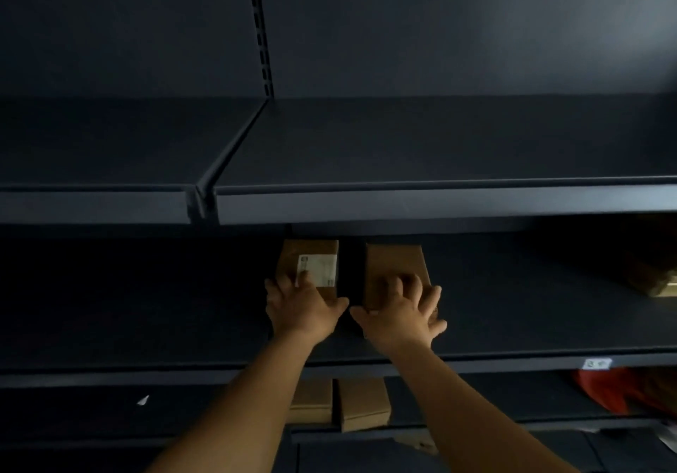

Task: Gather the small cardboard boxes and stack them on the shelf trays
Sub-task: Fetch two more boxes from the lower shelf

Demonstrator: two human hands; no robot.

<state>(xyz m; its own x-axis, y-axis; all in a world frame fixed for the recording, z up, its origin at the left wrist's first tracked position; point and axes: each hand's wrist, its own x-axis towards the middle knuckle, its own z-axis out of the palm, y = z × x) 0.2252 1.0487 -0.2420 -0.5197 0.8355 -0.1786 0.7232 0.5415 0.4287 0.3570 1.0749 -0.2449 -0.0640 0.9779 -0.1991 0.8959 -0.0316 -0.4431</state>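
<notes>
Two small cardboard boxes stand side by side on the dark middle shelf tray (513, 329), a narrow gap between them. The left box (311, 253) carries a white label; my left hand (302, 307) lies over its near end with fingers spread on top. My right hand (401, 311) rests the same way on the near end of the plain right box (395, 258). Two more cardboard boxes (362, 403) sit on the lower shelf tray, partly hidden behind my forearms.
The upper shelf tray (439, 201) juts out above the boxes, with a slotted upright (262, 33) behind it. Another cardboard box (655, 282) sits at the far right of the middle shelf. Something red (619, 388) lies on the lower shelf at the right.
</notes>
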